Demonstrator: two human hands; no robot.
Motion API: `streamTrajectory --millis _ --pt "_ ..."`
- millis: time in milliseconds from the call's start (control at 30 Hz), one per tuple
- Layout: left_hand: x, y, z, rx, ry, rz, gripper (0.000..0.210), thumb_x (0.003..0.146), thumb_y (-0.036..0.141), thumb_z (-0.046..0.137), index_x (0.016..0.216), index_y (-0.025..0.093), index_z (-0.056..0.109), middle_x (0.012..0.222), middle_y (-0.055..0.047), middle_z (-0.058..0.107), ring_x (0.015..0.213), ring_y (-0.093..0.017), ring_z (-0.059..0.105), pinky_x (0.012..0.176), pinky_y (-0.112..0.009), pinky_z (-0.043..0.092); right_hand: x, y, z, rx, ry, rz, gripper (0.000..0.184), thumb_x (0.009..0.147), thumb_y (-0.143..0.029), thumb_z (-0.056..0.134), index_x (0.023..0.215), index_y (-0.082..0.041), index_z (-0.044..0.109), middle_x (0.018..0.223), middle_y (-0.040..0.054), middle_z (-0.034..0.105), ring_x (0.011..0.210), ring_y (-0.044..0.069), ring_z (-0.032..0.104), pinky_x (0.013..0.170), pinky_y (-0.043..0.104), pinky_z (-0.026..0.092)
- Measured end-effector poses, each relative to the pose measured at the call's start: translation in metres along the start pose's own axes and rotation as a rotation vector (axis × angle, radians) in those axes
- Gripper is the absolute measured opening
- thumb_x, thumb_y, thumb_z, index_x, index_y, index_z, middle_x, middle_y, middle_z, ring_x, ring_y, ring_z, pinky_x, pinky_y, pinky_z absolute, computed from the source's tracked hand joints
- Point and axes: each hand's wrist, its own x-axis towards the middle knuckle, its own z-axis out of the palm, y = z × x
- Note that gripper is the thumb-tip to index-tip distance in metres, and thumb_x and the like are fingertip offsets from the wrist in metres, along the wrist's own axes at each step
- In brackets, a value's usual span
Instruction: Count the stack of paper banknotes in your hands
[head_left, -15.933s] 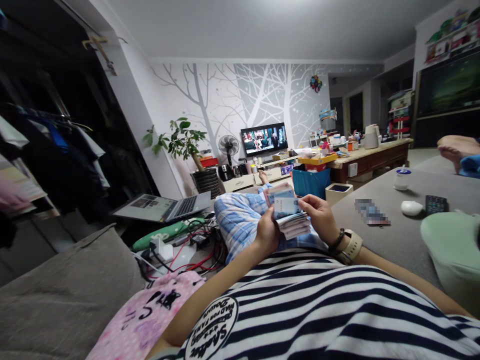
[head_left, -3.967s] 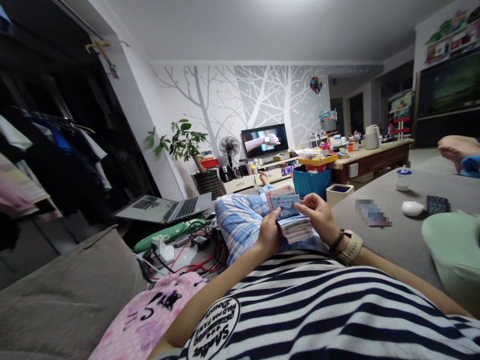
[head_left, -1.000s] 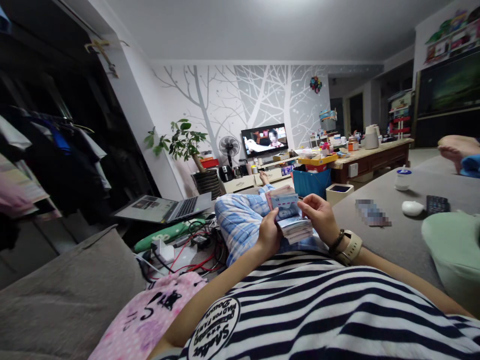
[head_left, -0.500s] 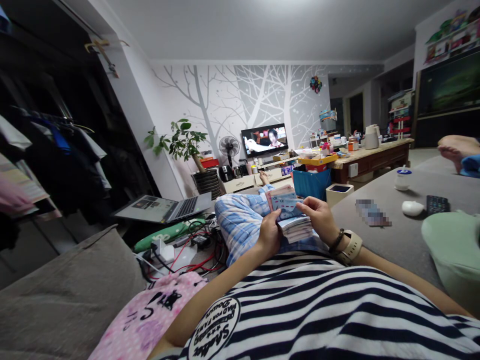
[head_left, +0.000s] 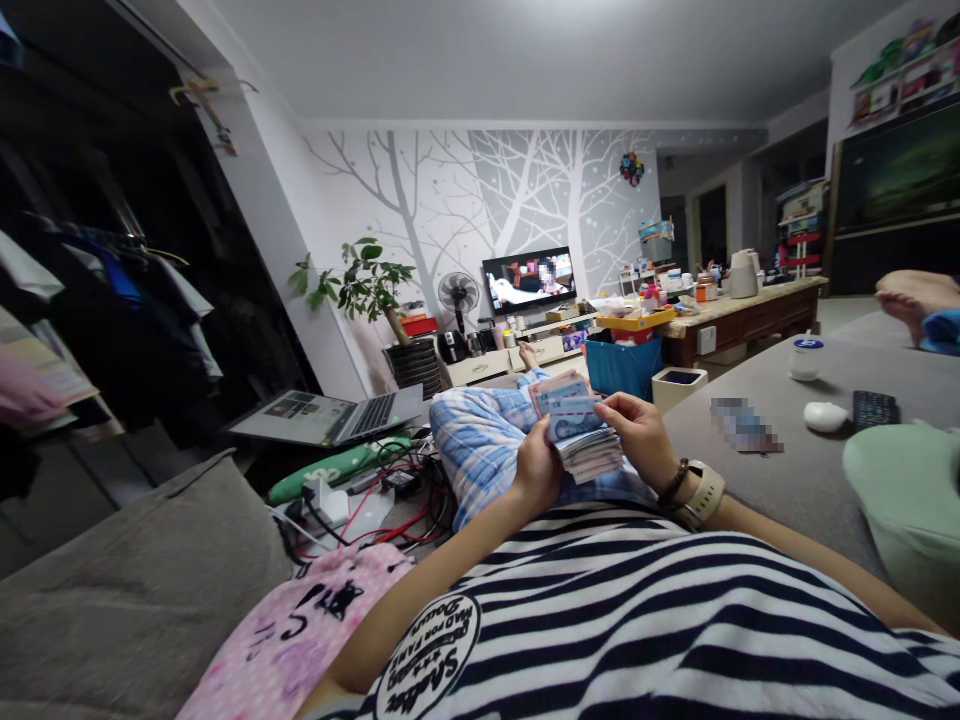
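A person in a striped shirt (head_left: 637, 610) reclines on a gray couch (head_left: 757, 520), a thick stack of paper notes (head_left: 589, 458) gathered between two hands just above the lap. The left hand (head_left: 538, 465) clasps the stack from its left side, thumb laid along the edge, apparently to keep the loose bundle from sliding apart. The right hand (head_left: 636, 430) pinches the right edge of a raised blue note (head_left: 571, 418) between thumb and fingertips; the grip at the very edge seems meant to part that note from those below while leaving its printed face uncovered. Pinkish notes (head_left: 546, 388) stand fanned behind it, leaning away from the body, probably because the left hand's hold pins only the near part. Plaid trousers (head_left: 476, 430) lie bent beneath, and the forearms angle in over the body, a posture that likely steadies both hands. A pale watch (head_left: 705, 497) and a dark bracelet (head_left: 673, 483) circle the right wrist. To the left, an open laptop (head_left: 330, 415) sits near tangled cables (head_left: 420, 520), perhaps for power. To the right, a remote control (head_left: 875, 408) and a blue-lidded jar (head_left: 805, 360) rest on the couch, presumably within reach; an object blurred out (head_left: 746, 425) cannot be identified.
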Motion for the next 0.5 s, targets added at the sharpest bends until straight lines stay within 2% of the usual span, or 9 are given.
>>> streamTrajectory --millis 267,500 --pt "-0.0031 0.002 0.0033 0.029 -0.025 -0.007 0.03 0.076 0.038 0.067 0.097 0.018 0.076 0.099 -0.01 0.08 0.11 -0.036 0.073 0.1 -0.053 0.057 0.0005 0.0008 0.0004 0.011 -0.003 -0.004 0.048 0.072 -0.066 0.076 0.062 -0.021 0.061 0.058 -0.002 0.051 0.057 0.014 0.042 0.056 0.03 0.036" --pt "-0.0013 0.0003 0.0022 0.026 0.005 0.019 0.028 0.076 0.033 0.064 0.095 0.017 0.076 0.1 -0.011 0.08 0.108 -0.036 0.074 0.098 -0.053 0.058 0.0002 -0.0005 0.0004 0.02 -0.005 0.0 0.047 0.071 -0.064 0.077 0.062 -0.021 0.061 0.058 -0.002 0.051 0.057 0.014 0.043 0.056 0.03 0.037"
